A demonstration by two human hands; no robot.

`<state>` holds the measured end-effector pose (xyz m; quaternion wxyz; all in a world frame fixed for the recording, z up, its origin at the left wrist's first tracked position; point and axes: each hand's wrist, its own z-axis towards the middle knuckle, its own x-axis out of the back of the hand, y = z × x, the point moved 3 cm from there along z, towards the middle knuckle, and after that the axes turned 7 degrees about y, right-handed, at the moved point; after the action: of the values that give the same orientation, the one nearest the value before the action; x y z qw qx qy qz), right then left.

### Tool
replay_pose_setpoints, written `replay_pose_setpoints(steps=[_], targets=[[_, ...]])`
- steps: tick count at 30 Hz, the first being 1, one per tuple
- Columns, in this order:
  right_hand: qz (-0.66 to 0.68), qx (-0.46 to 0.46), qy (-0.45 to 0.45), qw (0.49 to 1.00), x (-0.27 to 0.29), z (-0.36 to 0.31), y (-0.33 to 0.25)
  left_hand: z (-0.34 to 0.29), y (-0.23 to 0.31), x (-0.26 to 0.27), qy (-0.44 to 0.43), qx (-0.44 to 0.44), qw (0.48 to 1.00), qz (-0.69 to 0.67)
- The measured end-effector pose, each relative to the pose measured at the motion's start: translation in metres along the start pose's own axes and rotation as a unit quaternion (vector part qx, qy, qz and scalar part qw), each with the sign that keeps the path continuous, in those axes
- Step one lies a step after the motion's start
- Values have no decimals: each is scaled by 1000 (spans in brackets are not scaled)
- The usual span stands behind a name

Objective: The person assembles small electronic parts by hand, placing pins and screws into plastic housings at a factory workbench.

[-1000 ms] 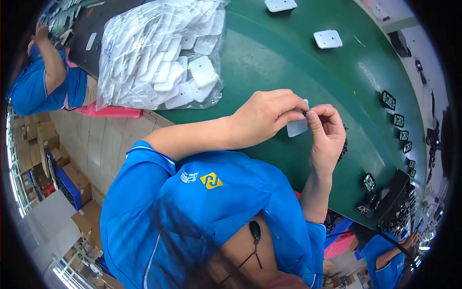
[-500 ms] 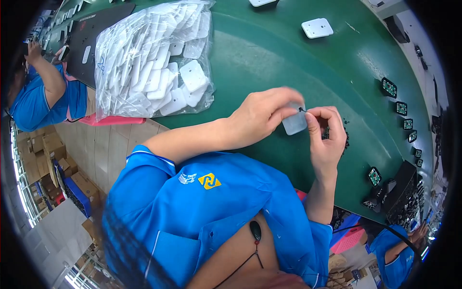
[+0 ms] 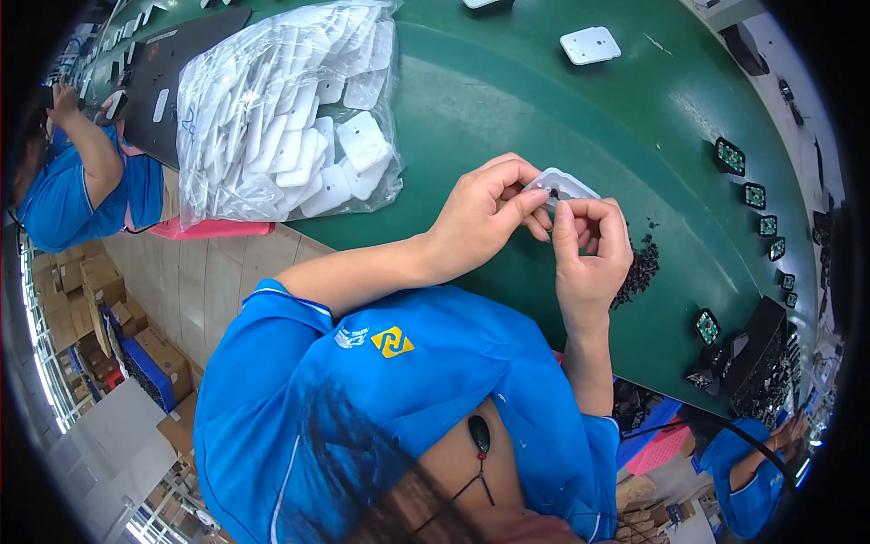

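Both hands are raised over the green table around one white plastic cover (image 3: 576,185), its hollow inside turned up. My left hand (image 3: 494,213) grips the cover's left end, thumb on the rim and fingers curled beneath. At the near edge, my right hand (image 3: 594,245) has its thumb and bent fingers closed against the cover. A small black part (image 3: 555,193) shows inside the cover, by the left thumb tip. Whether the right fingertips pinch another small part is hidden. Just right of my right hand lies a heap of tiny black parts (image 3: 642,270).
A clear bag of white covers (image 3: 272,118) fills the table's left side. Another white cover (image 3: 590,45) lies at the back. Black housings with green circuit boards (image 3: 729,156) line the right side, near a black box (image 3: 757,349). Co-workers in blue sit far left and lower right.
The cover has tipped from showing its flat outer face to showing its hollow inside. My right hand has shifted left and slightly down, uncovering more of the black heap.
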<state>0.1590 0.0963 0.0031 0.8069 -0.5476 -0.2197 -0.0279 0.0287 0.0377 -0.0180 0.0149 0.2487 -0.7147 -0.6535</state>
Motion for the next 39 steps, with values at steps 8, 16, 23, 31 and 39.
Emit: replay_pose_setpoints(steps=[8, 16, 23, 31, 39], targets=[[115, -104, 29, 987, -7, -8, 1, -5, 2, -2, -9, -117, 990, 75], [28, -18, 3, 999, 3, -6, 6, -2, 3, 5, -16, -79, 997, 15], [20, -36, -63, 997, 11, 4, 11, -4, 0, 5, -40, 9, 999, -10], [171, -196, -144, 955, 11, 7, 18, -1, -5, 5, -73, 64, 995, -6], [173, -188, -167, 952, 7, 16, 32, 6, -1, 11, -96, 15, 992, 80]])
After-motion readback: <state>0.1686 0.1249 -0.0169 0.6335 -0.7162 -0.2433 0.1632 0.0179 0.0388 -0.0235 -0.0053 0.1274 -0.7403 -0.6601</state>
